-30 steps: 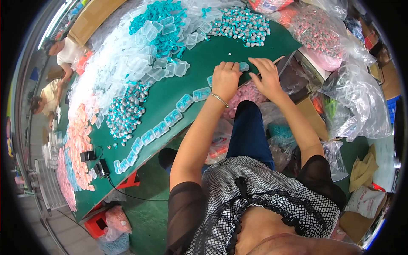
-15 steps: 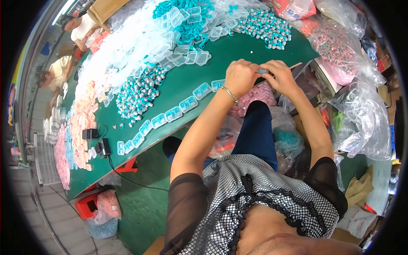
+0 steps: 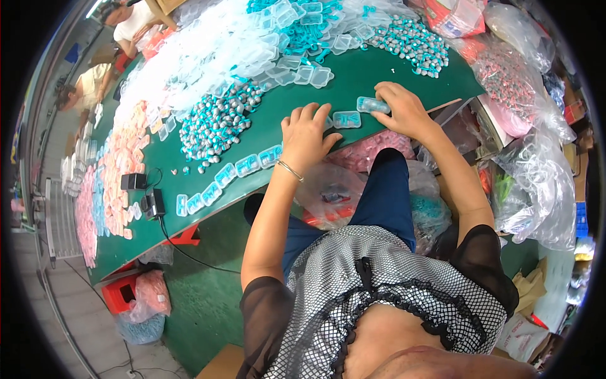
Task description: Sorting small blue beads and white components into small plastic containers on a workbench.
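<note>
My right hand (image 3: 405, 112) pinches the right end of a small clear plastic case (image 3: 369, 105) with teal and grey parts inside, at the table's near edge. Left of it, a similar clear case (image 3: 346, 119) lies on the green table (image 3: 265, 123). My left hand (image 3: 306, 136) is spread with its fingers apart over the row of filled cases (image 3: 247, 165), partly hiding some of them. Nothing shows in its grip. The row curves along the near edge to the lower left.
Heaps of small teal-and-grey pieces (image 3: 218, 123) and clear empty cases (image 3: 208, 57) cover the table's far side. Black adapters (image 3: 151, 203) with a cable sit at left. Plastic bags (image 3: 505, 82) crowd the right. A person (image 3: 134, 28) works at the far left.
My hands were together at the right around a small grey piece; now they are apart. The left hand has moved left over the row, and the right hand holds a case on the table.
</note>
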### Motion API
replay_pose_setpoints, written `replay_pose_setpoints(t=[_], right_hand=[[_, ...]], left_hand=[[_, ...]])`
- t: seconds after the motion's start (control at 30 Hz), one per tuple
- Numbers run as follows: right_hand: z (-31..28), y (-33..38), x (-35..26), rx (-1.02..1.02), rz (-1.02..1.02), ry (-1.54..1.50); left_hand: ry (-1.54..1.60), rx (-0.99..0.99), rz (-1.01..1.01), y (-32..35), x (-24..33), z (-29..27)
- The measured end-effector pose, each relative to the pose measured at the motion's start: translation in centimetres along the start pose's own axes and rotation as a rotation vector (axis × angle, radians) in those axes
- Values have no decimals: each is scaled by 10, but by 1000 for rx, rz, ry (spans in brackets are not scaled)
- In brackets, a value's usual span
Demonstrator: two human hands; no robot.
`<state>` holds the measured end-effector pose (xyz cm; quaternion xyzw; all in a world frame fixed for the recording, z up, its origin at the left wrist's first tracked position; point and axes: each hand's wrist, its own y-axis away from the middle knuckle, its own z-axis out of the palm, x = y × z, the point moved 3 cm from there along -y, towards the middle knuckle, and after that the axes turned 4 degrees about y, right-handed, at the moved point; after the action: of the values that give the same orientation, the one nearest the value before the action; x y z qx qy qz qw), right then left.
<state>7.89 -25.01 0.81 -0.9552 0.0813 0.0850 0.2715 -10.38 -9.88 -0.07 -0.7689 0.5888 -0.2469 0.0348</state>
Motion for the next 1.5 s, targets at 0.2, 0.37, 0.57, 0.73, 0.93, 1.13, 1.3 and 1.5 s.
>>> replay_pose_setpoints(t=[0.2, 0.37, 0.57, 0.73, 0.93, 1.13, 1.3, 1.5], right_hand=[[17, -3, -6, -93, -41, 122], [16, -10, -10, -144, -32, 150], [17, -22, -39, -158, 31, -207], [27, -21, -50, -121, -148, -148], [31, -22, -52, -179, -149, -155], [25, -15, -67, -93, 4, -335], [32, 32, -101, -388, 35, -682], [183, 116, -87, -876, 284, -865]], left_hand=[[-51, 32, -32, 8, 2, 3], [-71, 78, -10, 7, -1, 12], [-28, 244, 31, 5, -2, 12], [43, 363, 17, 17, -5, -13], [-75, 99, 45, 50, -25, -22], [-61, 52, 138, 49, -35, -18], [219, 198, 141, 70, -12, -47], [1035, -119, -344, 168, -34, 27]])
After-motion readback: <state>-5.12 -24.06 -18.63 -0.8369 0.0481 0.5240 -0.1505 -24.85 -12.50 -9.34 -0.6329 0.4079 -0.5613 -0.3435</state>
